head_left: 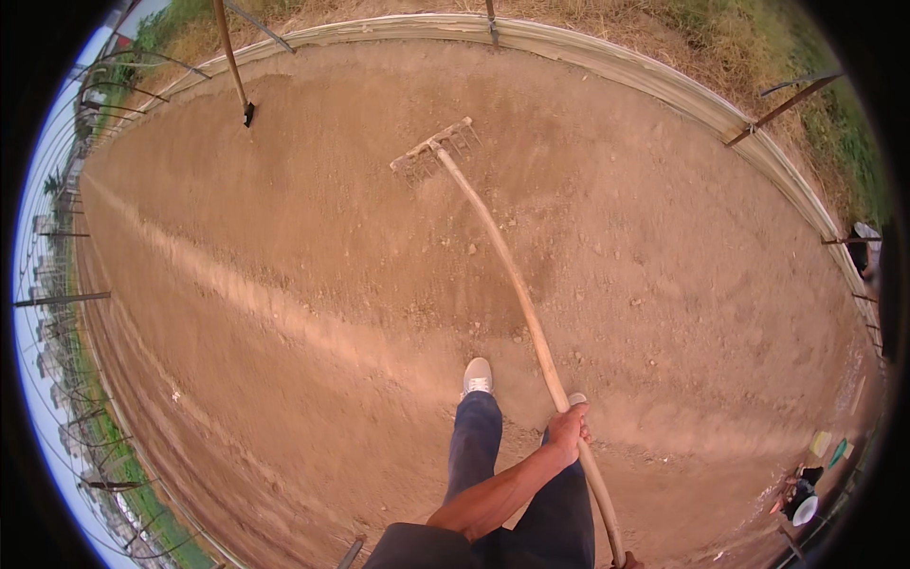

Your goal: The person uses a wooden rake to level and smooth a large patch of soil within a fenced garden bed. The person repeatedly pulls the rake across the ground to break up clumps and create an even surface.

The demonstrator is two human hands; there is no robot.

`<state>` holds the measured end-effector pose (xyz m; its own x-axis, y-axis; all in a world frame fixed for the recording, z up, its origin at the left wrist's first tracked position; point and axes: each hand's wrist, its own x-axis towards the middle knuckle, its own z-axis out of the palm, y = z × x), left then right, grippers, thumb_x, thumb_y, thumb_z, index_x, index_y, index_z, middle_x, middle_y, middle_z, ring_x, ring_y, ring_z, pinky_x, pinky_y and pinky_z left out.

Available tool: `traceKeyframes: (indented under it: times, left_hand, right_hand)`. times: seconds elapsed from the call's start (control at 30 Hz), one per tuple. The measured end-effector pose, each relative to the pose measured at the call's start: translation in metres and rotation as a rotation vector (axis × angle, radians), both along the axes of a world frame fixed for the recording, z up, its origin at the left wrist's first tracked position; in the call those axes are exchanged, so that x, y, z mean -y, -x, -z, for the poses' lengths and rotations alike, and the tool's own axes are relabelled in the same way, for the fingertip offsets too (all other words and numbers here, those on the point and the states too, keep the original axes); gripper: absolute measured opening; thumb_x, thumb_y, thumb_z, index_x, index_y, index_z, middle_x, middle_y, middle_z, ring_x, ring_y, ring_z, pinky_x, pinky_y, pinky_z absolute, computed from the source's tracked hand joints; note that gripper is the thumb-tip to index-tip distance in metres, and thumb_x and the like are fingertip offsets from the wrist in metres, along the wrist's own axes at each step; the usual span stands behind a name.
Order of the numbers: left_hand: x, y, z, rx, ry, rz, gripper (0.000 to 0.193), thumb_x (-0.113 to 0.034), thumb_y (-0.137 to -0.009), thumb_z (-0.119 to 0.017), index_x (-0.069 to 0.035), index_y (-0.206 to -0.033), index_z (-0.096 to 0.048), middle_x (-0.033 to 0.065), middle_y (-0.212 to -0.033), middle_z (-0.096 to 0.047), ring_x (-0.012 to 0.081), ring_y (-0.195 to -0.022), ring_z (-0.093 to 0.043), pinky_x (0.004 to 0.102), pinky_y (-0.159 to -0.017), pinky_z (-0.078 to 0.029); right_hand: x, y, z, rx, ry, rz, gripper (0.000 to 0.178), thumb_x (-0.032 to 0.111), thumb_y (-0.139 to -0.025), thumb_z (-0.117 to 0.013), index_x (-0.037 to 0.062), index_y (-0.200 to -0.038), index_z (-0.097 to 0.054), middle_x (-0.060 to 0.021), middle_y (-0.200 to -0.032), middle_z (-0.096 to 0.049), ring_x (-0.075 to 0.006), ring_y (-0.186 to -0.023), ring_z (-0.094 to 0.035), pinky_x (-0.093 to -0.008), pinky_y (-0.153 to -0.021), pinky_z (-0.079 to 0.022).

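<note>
A wooden rake [524, 294] slants across the view, its long, slightly bent handle running from the lower edge up to the toothed head. That rake head [417, 155] rests on loose brown soil [379, 237], teeth down. My left hand [569, 433] is closed around the lower handle, the forearm crossing in front of my legs. At the bottom edge my right hand [629, 561] shows only in part, closed at the handle's end; most of it is cut off by the frame.
My shoe [478, 376] stands on the soil left of the handle. A wooden-handled tool with a dark end [248, 115] stands at far left. A pale low barrier [607, 57] with metal posts curves along the far side. Several small items [804, 503] lie at lower right.
</note>
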<state>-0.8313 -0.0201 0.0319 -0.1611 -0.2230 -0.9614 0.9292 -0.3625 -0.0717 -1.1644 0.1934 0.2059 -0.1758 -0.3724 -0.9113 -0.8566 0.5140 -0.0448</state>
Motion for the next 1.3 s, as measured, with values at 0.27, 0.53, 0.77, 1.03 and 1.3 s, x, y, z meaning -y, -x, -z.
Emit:
traceKeyframes:
  times: [0.27, 0.53, 0.77, 1.03, 1.3]
  left_hand:
    - [0.080, -0.121, 0.049, 0.220, 0.089, -0.009, 0.024, -0.020, -0.084, -0.064, -0.011, -0.072, -0.046, -0.0008, -0.059, -0.040, 0.0114, -0.047, -0.040, 0.0302, -0.040, -0.037]
    - [0.128, -0.274, 0.041, 0.511, 0.165, -0.105, 0.025, -0.023, -0.088, -0.060, -0.011, -0.073, -0.044, -0.0014, -0.059, -0.039, 0.0102, -0.047, -0.039, 0.0274, -0.042, -0.037]
    - [0.124, -0.350, 0.019, 0.552, 0.302, -0.224, 0.026, -0.026, -0.092, -0.057, -0.011, -0.077, -0.043, -0.0016, -0.061, -0.040, 0.0091, -0.048, -0.040, 0.0258, -0.043, -0.038]
    - [0.166, -0.410, -0.033, 0.562, 0.521, -0.297, 0.029, -0.031, -0.095, -0.052, -0.009, -0.081, -0.040, -0.0006, -0.065, -0.041, 0.0075, -0.052, -0.040, 0.0227, -0.044, -0.039]
    - [0.200, -0.354, -0.066, 0.661, 0.511, -0.169, 0.029, -0.027, -0.095, -0.052, -0.007, -0.079, -0.040, 0.0015, -0.063, -0.042, 0.0109, -0.050, -0.043, 0.0274, -0.044, -0.044]
  right_hand:
    - [0.141, -0.162, 0.030, 0.209, 0.012, -0.113, 0.022, 0.012, -0.069, -0.068, 0.0038, -0.085, -0.055, -0.0099, -0.071, -0.059, -0.0187, -0.066, -0.059, -0.0337, -0.063, -0.051]
    - [0.219, -0.331, 0.085, 0.508, -0.026, 0.010, 0.018, 0.010, -0.071, -0.066, 0.0043, -0.086, -0.055, -0.0041, -0.070, -0.055, -0.0129, -0.062, -0.053, -0.0289, -0.057, -0.046]
    - [0.297, -0.469, 0.091, 0.721, -0.118, 0.043, 0.017, 0.005, -0.070, -0.064, 0.0030, -0.084, -0.053, -0.0030, -0.063, -0.052, -0.0117, -0.047, -0.049, -0.0286, -0.044, -0.039]
    - [0.378, -0.594, 0.072, 1.110, -0.392, 0.508, 0.018, 0.004, -0.079, -0.062, 0.0093, -0.078, -0.045, 0.0014, -0.060, -0.046, -0.0092, -0.042, -0.046, -0.0277, -0.037, -0.035]
    - [0.393, -0.505, 0.017, 1.125, -0.436, 0.593, 0.010, 0.003, -0.081, -0.058, 0.0082, -0.081, -0.049, 0.0029, -0.058, -0.045, -0.0081, -0.042, -0.044, -0.0267, -0.038, -0.035]
